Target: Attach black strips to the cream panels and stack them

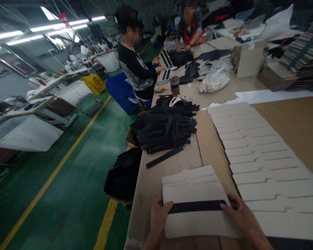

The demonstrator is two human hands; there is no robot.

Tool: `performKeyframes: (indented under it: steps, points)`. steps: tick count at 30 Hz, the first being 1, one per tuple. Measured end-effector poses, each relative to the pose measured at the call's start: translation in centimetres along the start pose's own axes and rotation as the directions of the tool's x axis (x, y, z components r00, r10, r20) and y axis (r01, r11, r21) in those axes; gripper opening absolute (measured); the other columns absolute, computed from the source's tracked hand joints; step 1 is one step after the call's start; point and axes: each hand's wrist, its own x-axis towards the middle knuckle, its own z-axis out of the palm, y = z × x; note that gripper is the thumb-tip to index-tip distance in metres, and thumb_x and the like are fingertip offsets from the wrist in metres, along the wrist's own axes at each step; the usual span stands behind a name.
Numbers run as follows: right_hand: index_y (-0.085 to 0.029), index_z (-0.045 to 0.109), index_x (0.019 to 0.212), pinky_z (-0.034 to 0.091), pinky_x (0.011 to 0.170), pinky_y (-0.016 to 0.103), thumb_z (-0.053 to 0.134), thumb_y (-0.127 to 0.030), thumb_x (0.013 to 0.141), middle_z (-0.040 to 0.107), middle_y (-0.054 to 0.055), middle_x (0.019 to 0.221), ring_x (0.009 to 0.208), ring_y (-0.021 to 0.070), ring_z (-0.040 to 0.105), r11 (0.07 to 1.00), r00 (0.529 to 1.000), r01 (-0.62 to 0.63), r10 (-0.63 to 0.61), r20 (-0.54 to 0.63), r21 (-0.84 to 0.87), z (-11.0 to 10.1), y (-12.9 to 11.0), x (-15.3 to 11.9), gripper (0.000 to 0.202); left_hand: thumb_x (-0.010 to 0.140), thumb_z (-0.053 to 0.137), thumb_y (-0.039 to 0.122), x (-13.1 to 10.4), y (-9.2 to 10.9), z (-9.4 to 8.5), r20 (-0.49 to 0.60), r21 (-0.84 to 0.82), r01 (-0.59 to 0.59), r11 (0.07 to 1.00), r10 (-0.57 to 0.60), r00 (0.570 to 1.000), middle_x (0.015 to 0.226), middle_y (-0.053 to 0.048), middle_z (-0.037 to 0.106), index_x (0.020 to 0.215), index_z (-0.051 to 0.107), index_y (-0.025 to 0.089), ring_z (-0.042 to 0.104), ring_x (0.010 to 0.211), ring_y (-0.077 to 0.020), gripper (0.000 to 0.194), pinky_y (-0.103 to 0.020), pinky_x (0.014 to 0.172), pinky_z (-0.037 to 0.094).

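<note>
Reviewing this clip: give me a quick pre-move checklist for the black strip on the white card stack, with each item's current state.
1. Black strip lies flat across the top white card: ok.
2. Left hand at the strip's left end: ok.
3. Right hand at the strip's right end: ok.
4. Strip parallel with the card edge: ok, roughly.
5. Strip bonded to the card: cannot tell.
6. Next strips within reach, pile of black strips on the table: ok.
</note>
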Motion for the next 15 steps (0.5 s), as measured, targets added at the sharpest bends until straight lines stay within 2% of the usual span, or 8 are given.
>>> performKeyframes:
  steps: [6,9,11,15]
  points:
    - [-0.02,0.063,0.104,0.054,0.075,0.04,0.066,-0.059,0.06,0.075,0.011,0.091,0.088,0.0317,0.071,0.999,0.997,-0.013,0.015,-0.075,0.034,0.3,-1.6,1.2,0.058,0.071,0.073,0.031,2.6,2.8,1.1,0.066,-0.039,-0.1,0.994,0.102,0.993,0.09,-0.011,0.075,0.1,0.065,0.013,0.072,0.08,-0.0268,0.036,-0.033,0.065,0.055]
    - [-0.019,0.061,0.105,0.054,0.079,0.042,0.067,-0.059,0.058,0.074,0.013,0.096,0.091,0.0318,0.07,0.999,0.993,0.005,0.0,-0.114,0.039,0.8,-2.3,2.3,0.062,0.073,0.071,0.033,3.8,3.9,1.8,0.042,-0.029,-0.158,0.987,0.159,0.986,0.093,-0.013,0.075,0.104,0.064,0.012,0.072,0.082,-0.0268,0.038,-0.034,0.068,0.055]
    - [-0.019,0.059,0.11,0.053,0.084,0.042,0.064,-0.058,0.061,0.073,0.014,0.103,0.097,0.0312,0.069,0.998,0.989,0.047,-0.039,-0.139,0.051,1.2,-2.4,2.5,0.063,0.073,0.069,0.029,4.0,3.8,2.1,0.006,-0.013,-0.213,0.977,0.213,0.977,0.101,-0.013,0.074,0.111,0.061,0.013,0.071,0.09,-0.0262,0.043,-0.034,0.077,0.055]
    - [-0.018,0.057,0.123,0.05,0.093,0.044,0.058,-0.058,0.066,0.07,0.014,0.117,0.107,0.0319,0.066,0.995,0.987,0.104,-0.103,-0.123,0.004,1.6,-2.3,1.9,0.069,0.073,0.064,0.026,2.9,2.4,2.4,-0.07,0.041,-0.319,0.947,0.322,0.944,0.121,-0.011,0.068,0.121,0.06,0.017,0.063,0.113,-0.026,0.049,-0.036,0.098,0.048]
